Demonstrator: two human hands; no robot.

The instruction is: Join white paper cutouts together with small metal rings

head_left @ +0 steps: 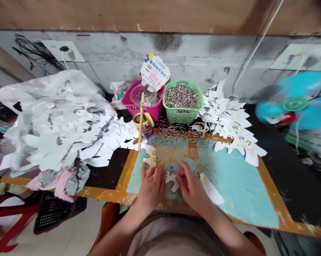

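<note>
A small white cut-out piece (172,182) with curved notches lies between my hands, low over the table's front part. My left hand (153,183) is at its left edge, fingers bent and close together, the tips partly hidden. On the other side, my right hand (190,185) pinches the piece between thumb and fingers; a small metal ring (171,172) shows at its upper edge. Just beyond my left fingertips, several metal rings lie on a cream-white cut-out (149,156). A longer white strip (212,190) extends from under my right hand.
Loose metal rings (171,137) spread before a green basket (183,115) full of rings and a pink basket (131,94). A wooden stick (141,122) stands by a tin can (147,131). White cut-outs pile left (56,135) and right (230,124). A blue-bladed fan (296,103) stands at right.
</note>
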